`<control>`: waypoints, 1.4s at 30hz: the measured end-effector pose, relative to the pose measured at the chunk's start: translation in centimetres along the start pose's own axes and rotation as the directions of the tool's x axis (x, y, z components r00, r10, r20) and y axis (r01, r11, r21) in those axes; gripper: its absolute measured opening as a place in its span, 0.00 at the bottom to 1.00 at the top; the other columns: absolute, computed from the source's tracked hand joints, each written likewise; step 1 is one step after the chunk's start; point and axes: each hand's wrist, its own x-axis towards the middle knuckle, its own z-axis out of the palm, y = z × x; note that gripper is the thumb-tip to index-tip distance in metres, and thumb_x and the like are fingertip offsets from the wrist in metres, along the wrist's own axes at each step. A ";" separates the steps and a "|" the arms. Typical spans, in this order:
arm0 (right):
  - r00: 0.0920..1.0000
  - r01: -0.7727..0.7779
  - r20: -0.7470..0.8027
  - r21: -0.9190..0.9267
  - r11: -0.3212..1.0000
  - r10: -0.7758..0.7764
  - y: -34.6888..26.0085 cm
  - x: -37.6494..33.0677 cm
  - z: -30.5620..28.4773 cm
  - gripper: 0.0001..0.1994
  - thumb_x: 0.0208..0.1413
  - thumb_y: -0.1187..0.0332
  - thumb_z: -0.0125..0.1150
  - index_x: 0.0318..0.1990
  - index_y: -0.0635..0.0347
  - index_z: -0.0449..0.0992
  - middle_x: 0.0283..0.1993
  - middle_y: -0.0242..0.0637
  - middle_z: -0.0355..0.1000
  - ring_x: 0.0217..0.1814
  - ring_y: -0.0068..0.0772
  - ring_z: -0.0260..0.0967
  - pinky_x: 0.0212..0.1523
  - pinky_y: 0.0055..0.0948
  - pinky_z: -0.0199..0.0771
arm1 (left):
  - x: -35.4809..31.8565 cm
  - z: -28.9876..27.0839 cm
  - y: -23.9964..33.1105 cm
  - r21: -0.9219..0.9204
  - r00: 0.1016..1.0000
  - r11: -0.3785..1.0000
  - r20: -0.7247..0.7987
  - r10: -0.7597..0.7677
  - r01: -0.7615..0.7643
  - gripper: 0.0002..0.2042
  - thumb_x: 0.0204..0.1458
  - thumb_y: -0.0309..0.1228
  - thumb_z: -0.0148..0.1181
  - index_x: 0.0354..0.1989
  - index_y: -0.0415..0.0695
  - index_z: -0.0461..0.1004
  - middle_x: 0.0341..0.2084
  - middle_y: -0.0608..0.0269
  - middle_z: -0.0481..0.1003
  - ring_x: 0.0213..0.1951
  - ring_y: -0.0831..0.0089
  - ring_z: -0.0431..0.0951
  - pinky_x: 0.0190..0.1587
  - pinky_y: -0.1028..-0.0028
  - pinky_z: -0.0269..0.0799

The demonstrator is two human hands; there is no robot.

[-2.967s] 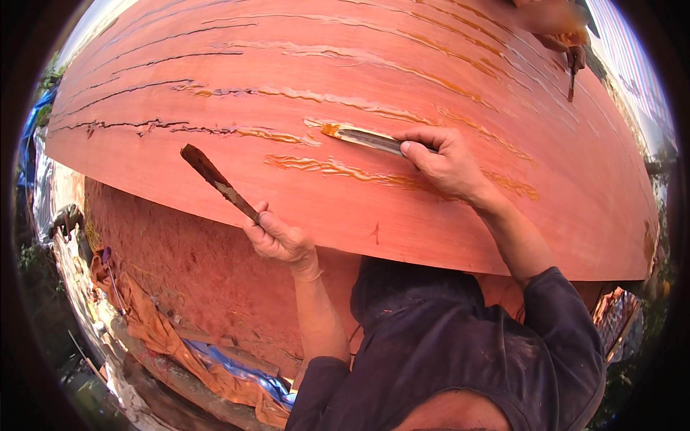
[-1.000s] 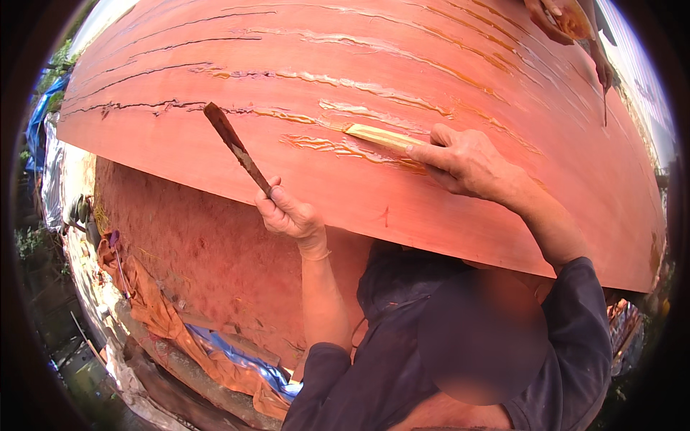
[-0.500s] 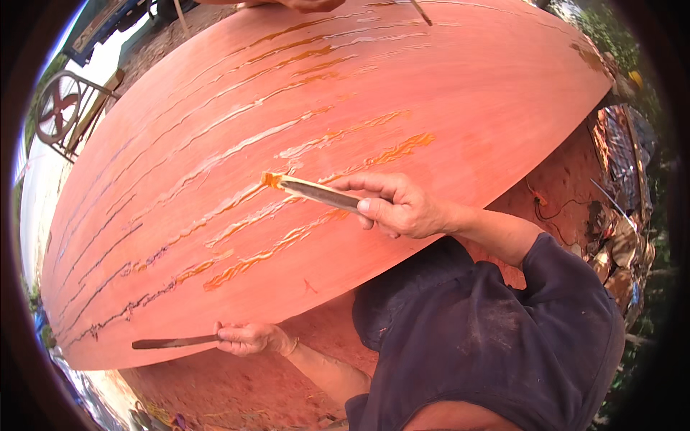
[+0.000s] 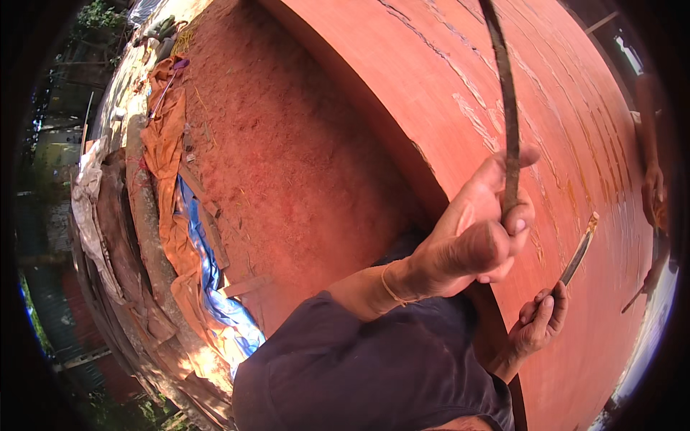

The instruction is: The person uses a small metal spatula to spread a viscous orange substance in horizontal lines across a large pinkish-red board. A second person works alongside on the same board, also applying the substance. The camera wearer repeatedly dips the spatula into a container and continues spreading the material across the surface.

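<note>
A large curved reddish-orange hull surface point(image 4: 575, 144) with filled seams fills the upper right. My left hand point(image 4: 474, 241) is raised close to the camera and grips a long, dark, flat blade point(image 4: 503, 93) that points up across the hull. Lower and further right, my right hand point(image 4: 539, 323) holds a putty knife point(image 4: 578, 251) whose tip, smeared with orange filler, lies against the hull. My dark sleeves point(image 4: 374, 366) fill the bottom of the view.
Red dusty ground point(image 4: 287, 158) lies under the hull. Orange cloth point(image 4: 169, 136), a blue tarp point(image 4: 208, 280) and wooden planks lie along the left. Another person's hand point(image 4: 652, 188) works on the hull at the right edge.
The view has swung sharply round. My left hand has risen from low beside the hull to close in front of the camera, the dark blade now pointing up. My right hand still holds the putty knife to the hull.
</note>
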 end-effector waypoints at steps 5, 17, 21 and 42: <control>0.996 -0.040 0.073 -0.070 0.997 0.045 -0.9 0.0 0.7 0.17 0.68 0.74 0.52 0.62 0.67 0.71 0.40 0.38 0.70 0.23 0.15 0.58 0.23 0.12 0.61 | -3.5 3.2 -2.7 -0.321 0.936 0.946 0.319 0.152 -0.044 0.70 0.33 0.59 0.78 0.75 0.42 0.31 0.38 0.67 0.60 0.28 0.84 0.62 0.27 0.83 0.65; 0.971 0.035 0.238 -0.163 0.986 0.004 0.7 -1.9 0.3 0.17 0.68 0.73 0.51 0.63 0.66 0.70 0.46 0.40 0.70 0.32 0.21 0.62 0.31 0.16 0.66 | -6.3 3.9 -7.9 -0.454 0.580 0.686 0.370 0.725 -0.568 0.62 0.34 0.65 0.70 0.70 0.38 0.41 0.34 0.66 0.62 0.25 0.84 0.62 0.25 0.83 0.63; 0.960 0.073 0.278 -0.174 0.982 -0.022 0.5 -1.9 -1.0 0.17 0.69 0.73 0.51 0.63 0.65 0.70 0.48 0.41 0.70 0.36 0.23 0.63 0.33 0.18 0.67 | -7.9 4.4 -9.4 -0.466 0.527 0.650 0.382 0.759 -0.600 0.59 0.36 0.66 0.67 0.68 0.38 0.45 0.32 0.66 0.62 0.24 0.83 0.62 0.24 0.82 0.63; 0.909 0.340 0.361 -0.361 0.868 -0.206 -4.9 2.6 -2.4 0.18 0.69 0.72 0.50 0.64 0.64 0.68 0.59 0.44 0.71 0.52 0.34 0.71 0.47 0.26 0.75 | -14.6 5.3 -11.3 -0.369 0.410 0.546 0.388 0.826 -0.752 0.45 0.51 0.72 0.54 0.59 0.38 0.63 0.23 0.64 0.62 0.18 0.79 0.62 0.19 0.77 0.59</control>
